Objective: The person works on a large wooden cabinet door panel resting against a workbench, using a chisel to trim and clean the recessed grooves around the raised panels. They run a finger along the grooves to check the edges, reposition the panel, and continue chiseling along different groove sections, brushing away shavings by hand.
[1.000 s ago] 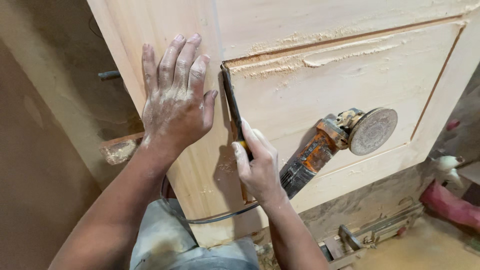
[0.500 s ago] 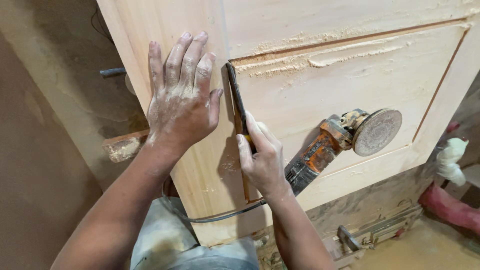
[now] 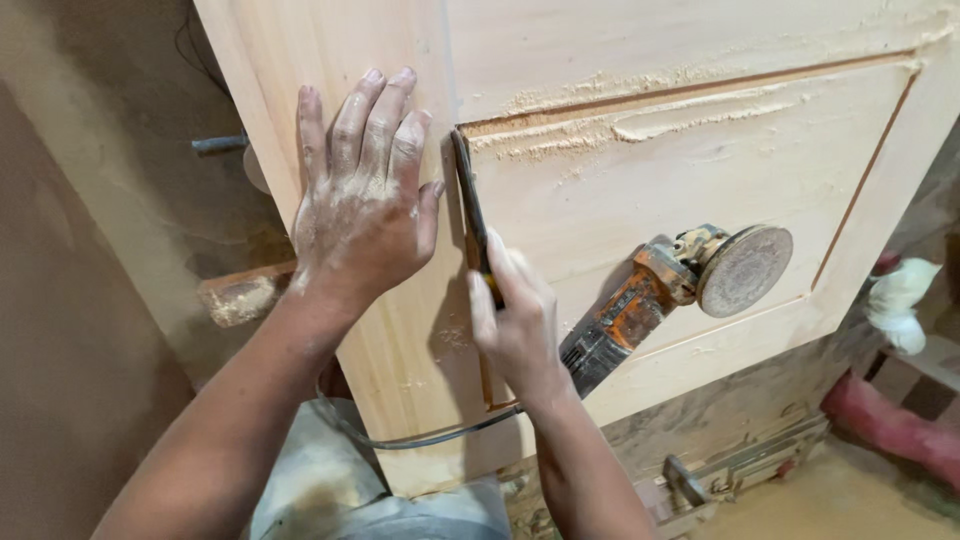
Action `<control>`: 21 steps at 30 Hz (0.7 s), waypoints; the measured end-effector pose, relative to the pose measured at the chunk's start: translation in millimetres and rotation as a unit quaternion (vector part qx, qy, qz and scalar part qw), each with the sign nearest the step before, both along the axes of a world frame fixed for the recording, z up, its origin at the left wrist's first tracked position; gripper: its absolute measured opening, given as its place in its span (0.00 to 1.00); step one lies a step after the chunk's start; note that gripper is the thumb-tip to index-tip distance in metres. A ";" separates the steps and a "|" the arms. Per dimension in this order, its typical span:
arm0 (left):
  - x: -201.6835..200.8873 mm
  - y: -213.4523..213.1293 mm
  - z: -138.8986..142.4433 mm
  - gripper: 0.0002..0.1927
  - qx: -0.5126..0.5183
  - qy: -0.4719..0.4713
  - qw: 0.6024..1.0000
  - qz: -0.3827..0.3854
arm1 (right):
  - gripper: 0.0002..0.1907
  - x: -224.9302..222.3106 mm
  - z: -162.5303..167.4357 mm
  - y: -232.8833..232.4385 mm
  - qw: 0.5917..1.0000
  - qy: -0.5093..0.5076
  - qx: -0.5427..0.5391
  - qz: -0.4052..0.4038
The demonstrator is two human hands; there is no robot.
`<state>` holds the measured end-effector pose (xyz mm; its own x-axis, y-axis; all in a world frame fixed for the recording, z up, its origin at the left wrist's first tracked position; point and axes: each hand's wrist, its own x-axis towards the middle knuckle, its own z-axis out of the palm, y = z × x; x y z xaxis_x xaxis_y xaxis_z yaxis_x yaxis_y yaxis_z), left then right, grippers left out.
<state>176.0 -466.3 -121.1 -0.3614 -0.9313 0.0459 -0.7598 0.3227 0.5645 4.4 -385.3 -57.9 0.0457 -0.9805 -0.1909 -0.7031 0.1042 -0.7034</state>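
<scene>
While the dusty left hand point(image 3: 362, 205) lies spread flat on the pale wooden door point(image 3: 650, 170) at upper centre, the right hand point(image 3: 515, 325) pinches a thin dark chisel point(image 3: 468, 205) in the panel's groove.

The changes are small. The right hand point(image 3: 515, 325) now sits a little higher along the groove of the wooden door panel point(image 3: 680, 170) than a second ago, and the dark chisel point(image 3: 470, 215) it grips has slid up with it, its tip now reaching the groove's top corner. The left hand point(image 3: 360, 205), flat on the door's side rail, now appears slightly further right and lower in the view, as does the orange angle grinder point(image 3: 660, 290), because the head camera has shifted.
</scene>
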 end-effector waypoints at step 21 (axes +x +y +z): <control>3.1 0.2 1.2 0.33 -0.008 0.007 1.000 -0.002 | 0.22 24.4 3.0 6.1 0.990 -0.017 0.055 -0.126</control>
<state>179.1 -466.1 -119.9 -0.3653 -0.9286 0.0653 -0.7505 0.3353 0.5695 28.9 -379.2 -54.9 -0.1902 -0.9350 -0.2992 -0.6205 0.3507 -0.7014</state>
